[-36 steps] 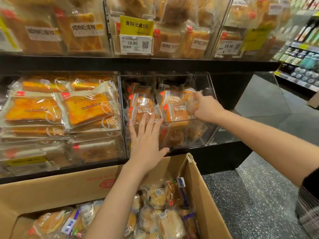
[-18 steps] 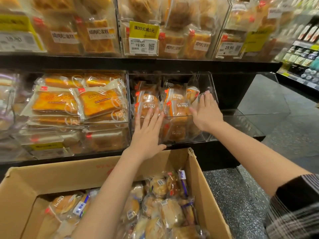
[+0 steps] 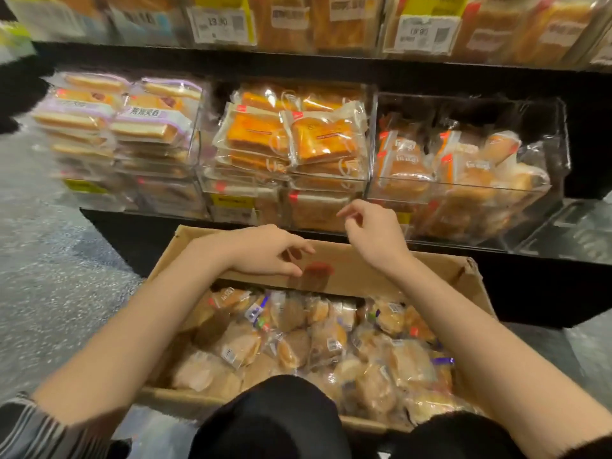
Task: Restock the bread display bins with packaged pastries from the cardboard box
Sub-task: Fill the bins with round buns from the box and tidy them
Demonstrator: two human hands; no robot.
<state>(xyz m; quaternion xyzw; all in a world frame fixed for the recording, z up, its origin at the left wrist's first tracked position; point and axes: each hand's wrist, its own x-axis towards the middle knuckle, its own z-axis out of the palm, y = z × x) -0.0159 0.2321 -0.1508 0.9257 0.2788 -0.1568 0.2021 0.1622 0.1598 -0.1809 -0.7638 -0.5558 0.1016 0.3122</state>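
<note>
**shelfwatcher:** ok so biggest thing first, the black shelving unit [image 3: 331, 66] fills the whole top half. The upper row is blurry loaf packs with yellow price tags [image 3: 221, 25] clipped in front, can't read much beyond the digits.

**binrat:** and the lower row?

**shelfwatcher:** three clear display bins side by side. The left bin [image 3: 195, 150] has pale sandwich slices in purple-trimmed wrappers, the middle bin [image 3: 366, 185] has orange toast-looking packs stacked flat, and the right bin [image 3: 559, 140] holds round buns in orange-labelled bags, piled kind of loose.

**binrat:** where's the stock they're pulling from?

**shelfwatcher:** cardboard box [image 3: 351, 270] sits on the speckled floor [image 3: 59, 293] right in front of the shelf, below the middle and right bins. It's open and packed with packaged pastries [image 3: 238, 346], clear wrappers, little barcode stickers, all jumbled.

**binrat:** hands doing anything?

**shelfwatcher:** both are up over the far wall of the box, holding nothing. Left hand [image 3: 265, 250] hangs with fingers loosely curled, tips pointing right and down, in front of the box's inner flap. Right hand [image 3: 374, 230] is a bit higher, just in front of the middle bin's lower edge, fingers relaxed and drooping left. Neither touches a pack or the bins as far as I can tell.

**binrat:** anything else?

**shelfwatcher:** striped sleeve [image 3: 23, 425] at bottom left, dark knees [image 3: 275, 422] at the bottom edge against the box.
</note>
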